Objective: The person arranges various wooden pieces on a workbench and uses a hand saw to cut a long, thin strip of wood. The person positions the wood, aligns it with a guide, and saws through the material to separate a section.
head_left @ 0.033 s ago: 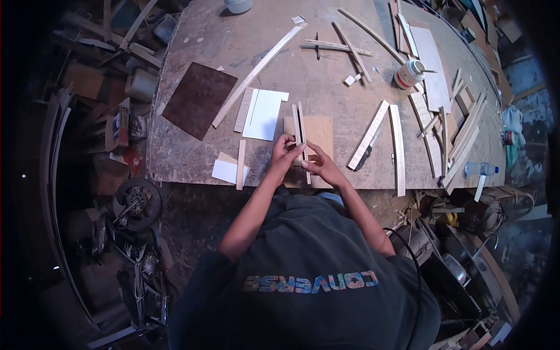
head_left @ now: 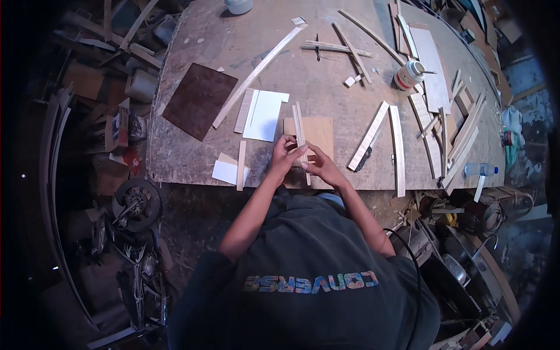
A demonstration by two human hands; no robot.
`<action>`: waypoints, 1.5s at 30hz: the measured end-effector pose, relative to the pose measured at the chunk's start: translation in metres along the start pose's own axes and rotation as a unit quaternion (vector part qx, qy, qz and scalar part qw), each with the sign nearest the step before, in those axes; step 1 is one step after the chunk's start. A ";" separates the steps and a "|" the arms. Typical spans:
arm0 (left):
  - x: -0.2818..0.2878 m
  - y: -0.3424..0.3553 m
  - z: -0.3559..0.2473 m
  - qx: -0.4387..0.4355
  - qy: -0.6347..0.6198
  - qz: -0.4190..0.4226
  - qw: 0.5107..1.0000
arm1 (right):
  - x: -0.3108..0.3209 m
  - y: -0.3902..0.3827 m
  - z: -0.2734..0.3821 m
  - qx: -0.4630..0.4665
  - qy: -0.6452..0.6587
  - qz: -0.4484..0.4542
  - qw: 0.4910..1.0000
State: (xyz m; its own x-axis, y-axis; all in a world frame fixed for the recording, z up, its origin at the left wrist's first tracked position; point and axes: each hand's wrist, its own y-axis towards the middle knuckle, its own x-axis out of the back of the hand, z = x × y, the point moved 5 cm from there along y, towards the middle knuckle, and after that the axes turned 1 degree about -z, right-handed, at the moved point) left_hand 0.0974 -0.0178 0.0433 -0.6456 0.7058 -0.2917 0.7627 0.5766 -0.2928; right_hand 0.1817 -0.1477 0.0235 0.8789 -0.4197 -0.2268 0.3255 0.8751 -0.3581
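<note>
Left hand (head_left: 282, 158), right hand (head_left: 324, 168) pinch thin wood strips (head_left: 298, 122) over tan board (head_left: 324, 133). Strips look light, stiff, snappable; best held near middle.

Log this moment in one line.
left hand: holding wood strips | right hand: holding same strips | strips: side by side, overlapping tan board in view
</note>
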 end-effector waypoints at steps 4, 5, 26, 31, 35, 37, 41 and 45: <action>0.004 0.006 -0.004 -0.008 -0.022 0.005 1.000 | -0.006 0.003 0.010 0.001 0.013 0.001 1.000; 0.005 0.007 -0.005 -0.007 -0.023 0.003 1.000 | -0.006 0.005 0.010 0.002 0.019 0.002 1.000; 0.012 0.023 -0.001 0.012 -0.030 0.019 0.999 | -0.017 0.004 0.018 -0.037 0.020 -0.030 0.999; 0.013 0.024 0.001 0.019 -0.022 0.030 0.999 | -0.020 0.004 0.011 -0.032 0.032 -0.046 0.998; 0.013 0.023 0.004 0.052 -0.020 0.033 0.998 | -0.017 0.003 0.008 -0.028 0.016 -0.046 0.998; 0.015 0.027 0.008 0.051 -0.011 0.051 0.997 | -0.016 0.005 0.006 -0.033 0.010 -0.040 0.999; 0.009 0.027 0.013 0.080 -0.002 0.061 0.995 | -0.008 -0.002 -0.001 -0.045 0.016 -0.041 0.998; 0.009 0.028 0.024 0.066 0.017 0.064 0.996 | -0.003 -0.006 -0.003 -0.037 -0.012 -0.076 0.996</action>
State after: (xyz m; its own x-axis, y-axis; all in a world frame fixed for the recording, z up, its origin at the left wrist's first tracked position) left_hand 0.1118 -0.0055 0.0111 -0.5397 0.7852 -0.3036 0.8257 0.4233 -0.3729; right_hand 0.1758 -0.1521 0.0237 0.8298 -0.5396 -0.1423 0.4300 0.7808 -0.4533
